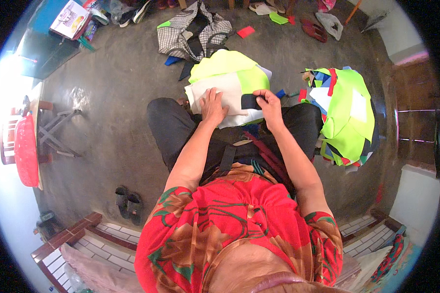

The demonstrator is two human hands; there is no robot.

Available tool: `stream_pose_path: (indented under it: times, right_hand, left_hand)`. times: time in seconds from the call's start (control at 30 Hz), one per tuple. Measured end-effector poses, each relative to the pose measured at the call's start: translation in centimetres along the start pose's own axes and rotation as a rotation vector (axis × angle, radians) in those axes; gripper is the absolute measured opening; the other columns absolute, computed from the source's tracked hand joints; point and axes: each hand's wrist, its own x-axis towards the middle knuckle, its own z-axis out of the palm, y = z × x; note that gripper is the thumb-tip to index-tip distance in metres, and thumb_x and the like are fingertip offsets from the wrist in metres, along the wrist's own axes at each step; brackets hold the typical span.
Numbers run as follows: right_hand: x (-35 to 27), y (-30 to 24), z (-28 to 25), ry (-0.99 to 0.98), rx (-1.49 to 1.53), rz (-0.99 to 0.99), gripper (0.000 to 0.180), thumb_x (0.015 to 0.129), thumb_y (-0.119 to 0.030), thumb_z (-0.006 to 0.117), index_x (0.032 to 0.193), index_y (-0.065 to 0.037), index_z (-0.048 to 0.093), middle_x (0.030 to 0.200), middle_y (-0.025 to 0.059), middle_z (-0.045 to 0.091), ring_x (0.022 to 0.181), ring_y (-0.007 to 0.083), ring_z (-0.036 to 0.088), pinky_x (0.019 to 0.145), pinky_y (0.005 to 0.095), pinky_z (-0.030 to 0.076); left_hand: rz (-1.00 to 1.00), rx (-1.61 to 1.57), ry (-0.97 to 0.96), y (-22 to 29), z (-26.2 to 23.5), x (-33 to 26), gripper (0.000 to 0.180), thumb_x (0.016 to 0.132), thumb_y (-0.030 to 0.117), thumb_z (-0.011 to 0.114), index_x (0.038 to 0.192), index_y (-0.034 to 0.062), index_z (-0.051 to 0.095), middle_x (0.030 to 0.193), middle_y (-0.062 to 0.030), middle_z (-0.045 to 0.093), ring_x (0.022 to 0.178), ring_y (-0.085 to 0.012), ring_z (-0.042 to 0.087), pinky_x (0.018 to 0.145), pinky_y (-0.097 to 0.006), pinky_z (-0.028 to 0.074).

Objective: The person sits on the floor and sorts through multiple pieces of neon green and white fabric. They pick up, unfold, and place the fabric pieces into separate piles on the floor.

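Note:
A stack of flat fabric-like pieces lies across my lap, with a white piece [220,87] and neon yellow-green pieces [225,63] showing. My left hand [211,107] rests on the white piece, fingers spread and pressing it flat. At the stack's right side, my right hand [270,108] pinches the edge of a small black piece [249,101] between thumb and fingers. That black piece lies over the junction of the white and neon areas. How many layers are underneath cannot be seen.
On the floor to my right stands a large heap of neon, white, red and blue pieces [349,110]. Ahead lies an open checked bag [176,36], with a red scrap [246,32] beside it. Slippers [128,202] lie at left, below a red basin [27,151] and a stool [58,129].

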Motion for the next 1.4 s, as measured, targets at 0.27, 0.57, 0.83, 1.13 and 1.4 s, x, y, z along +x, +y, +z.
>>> stream_pose_path:
  times: [0.27,0.57,0.83,1.13,1.4]
  right_hand:
    - [6.7,-1.4,1.2,0.058,-0.093,-0.254,0.019,0.082,-0.001,0.054,0.099,-0.005,0.062,0.09,0.0038,0.062,0.083,0.0102,0.054,0.078,0.0231,0.041]
    - [5.5,8.6,-0.5,-0.005,-0.915,-0.179,0.038,0.072,-0.006,0.061,0.11,-0.01,0.057,0.131,0.0207,0.037,0.121,0.0365,0.036,0.096,0.0439,0.037]
    - [3.1,6.3,2.6,-0.215,-1.272,-0.311,0.05,0.083,-0.02,0.053,0.13,-0.011,0.039,0.137,0.0107,0.036,0.126,0.0269,0.035,0.1,0.0442,0.032]
    - [2.7,7.2,2.2,-0.321,-1.335,-0.271,0.053,0.081,-0.024,0.053,0.131,-0.01,0.039,0.136,0.013,0.037,0.128,0.0265,0.034,0.101,0.045,0.029]
    - [1.9,4.8,1.9,-0.323,-1.206,-0.123,0.055,0.08,-0.024,0.058,0.13,-0.01,0.04,0.138,0.0166,0.032,0.13,0.0301,0.03,0.101,0.0464,0.029]
  left_hand:
    - [-0.037,0.035,-0.102,-0.1,0.1,0.2,0.064,0.08,0.035,0.06,0.135,0.0128,0.036,0.147,-0.0072,0.018,0.137,-0.0255,0.011,0.108,-0.05,0.014]
    - [-0.029,-0.004,-0.073,-0.3,0.6,0.1,0.063,0.08,0.034,0.06,0.133,0.011,0.036,0.145,-0.0094,0.019,0.136,-0.0281,0.011,0.107,-0.053,0.011]
    - [0.007,-0.009,0.028,-0.7,1.4,0.2,0.063,0.074,0.03,0.065,0.129,0.0115,0.039,0.141,-0.009,0.025,0.134,-0.0301,0.018,0.103,-0.057,0.018]
    - [-0.002,-0.014,-0.093,-0.2,0.4,0.3,0.062,0.078,0.031,0.062,0.132,0.0123,0.037,0.145,-0.0101,0.022,0.136,-0.0302,0.013,0.106,-0.057,0.014]
    - [0.022,0.023,-0.086,-0.5,0.8,0.6,0.063,0.079,0.031,0.06,0.132,0.0109,0.034,0.145,-0.0098,0.021,0.136,-0.0291,0.013,0.107,-0.054,0.011]
